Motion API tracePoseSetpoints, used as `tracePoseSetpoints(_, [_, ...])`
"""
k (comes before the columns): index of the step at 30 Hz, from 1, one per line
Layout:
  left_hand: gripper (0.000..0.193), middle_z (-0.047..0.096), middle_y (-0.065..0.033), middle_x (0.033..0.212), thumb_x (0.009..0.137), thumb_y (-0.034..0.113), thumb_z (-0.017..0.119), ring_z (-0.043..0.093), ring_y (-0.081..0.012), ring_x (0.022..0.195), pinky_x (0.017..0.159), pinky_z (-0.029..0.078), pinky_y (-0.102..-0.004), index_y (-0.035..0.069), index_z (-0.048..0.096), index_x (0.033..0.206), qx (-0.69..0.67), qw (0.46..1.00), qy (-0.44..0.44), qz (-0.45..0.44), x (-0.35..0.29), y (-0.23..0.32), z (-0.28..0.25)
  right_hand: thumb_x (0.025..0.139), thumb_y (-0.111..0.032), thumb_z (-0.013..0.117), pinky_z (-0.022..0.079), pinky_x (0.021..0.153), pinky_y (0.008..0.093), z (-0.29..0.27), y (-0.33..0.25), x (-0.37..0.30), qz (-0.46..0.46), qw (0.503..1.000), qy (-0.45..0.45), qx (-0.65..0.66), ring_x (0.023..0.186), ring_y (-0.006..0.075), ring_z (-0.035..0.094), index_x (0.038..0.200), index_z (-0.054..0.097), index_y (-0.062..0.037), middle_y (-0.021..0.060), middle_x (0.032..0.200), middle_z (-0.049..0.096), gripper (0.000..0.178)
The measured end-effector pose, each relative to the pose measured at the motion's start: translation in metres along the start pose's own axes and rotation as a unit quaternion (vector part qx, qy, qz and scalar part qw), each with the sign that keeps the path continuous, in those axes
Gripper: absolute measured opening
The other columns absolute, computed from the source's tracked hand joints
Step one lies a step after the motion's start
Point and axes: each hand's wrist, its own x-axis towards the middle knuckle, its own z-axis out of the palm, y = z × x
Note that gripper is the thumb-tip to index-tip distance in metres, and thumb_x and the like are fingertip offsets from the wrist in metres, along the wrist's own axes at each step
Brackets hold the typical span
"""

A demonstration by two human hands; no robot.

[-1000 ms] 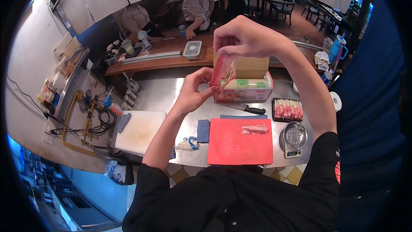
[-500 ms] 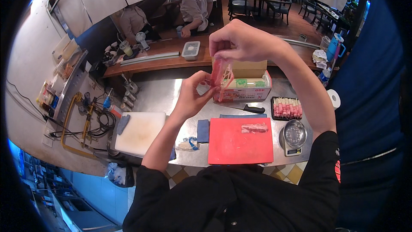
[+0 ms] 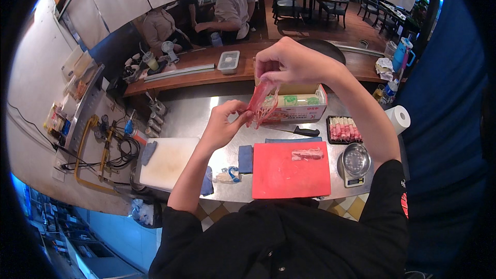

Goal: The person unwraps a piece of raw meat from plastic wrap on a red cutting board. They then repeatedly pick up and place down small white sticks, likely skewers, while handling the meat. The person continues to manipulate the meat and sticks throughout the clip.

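A thin, limp strip of raw, fat-streaked meat point(image 3: 262, 95) hangs in the air between my hands, above the far part of the steel counter. My right hand point(image 3: 288, 62) pinches its upper end between thumb and fingers. Lower and to the left, the fingertips of my left hand point(image 3: 223, 125) are closed on its bottom part, where loose shreds dangle. Beneath, another piece of meat point(image 3: 308, 154) lies near the far right corner of a red cutting board point(image 3: 289, 183). A black tray of meat-wrapped rolls point(image 3: 346, 130) is to the right of the board.
Behind the red board are a black-handled knife point(image 3: 306, 132) and an open cardboard box point(image 3: 312, 113). A metal bowl point(image 3: 356, 159) sits on a small scale point(image 3: 354, 181) at right. White cutting board point(image 3: 168, 165) and blue cloths point(image 3: 245, 159) lie left. Two people sit beyond the wooden ledge point(image 3: 199, 78).
Both my hands have come down a little, the left one also toward me. The held meat strip now slants from upper right to lower left. A person across the ledge has moved an arm.
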Motion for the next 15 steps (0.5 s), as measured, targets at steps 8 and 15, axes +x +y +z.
tracePoseSetpoints(8, [0.024,0.076,-0.0155,0.094,0.086,-0.008,0.059,0.074,-0.0223,0.09,0.086,0.056,-0.0334,-0.003,0.071,0.106,-0.018,0.999,-0.03,0.002,-0.005,-0.014,0.005,0.085,-0.005,0.069,0.055,0.07,0.0331,0.026,0.028,-0.015,0.084,0.995,-0.03,0.049,0.072,0.0211,0.07,0.092,0.072,0.0038,0.0127,0.078,0.073,0.011])
tracePoseSetpoints(15, [0.026,0.075,-0.012,0.089,0.088,-0.01,0.054,0.072,-0.0197,0.088,0.086,0.056,-0.0336,-0.005,0.07,0.108,-0.122,0.986,-0.096,-0.057,-0.01,-0.029,0.006,0.088,-0.007,0.07,0.054,0.069,0.0311,0.049,0.054,-0.027,0.099,0.992,-0.035,0.075,0.071,0.0166,0.069,0.095,0.072,0.0019,0.0096,0.078,0.073,0.012])
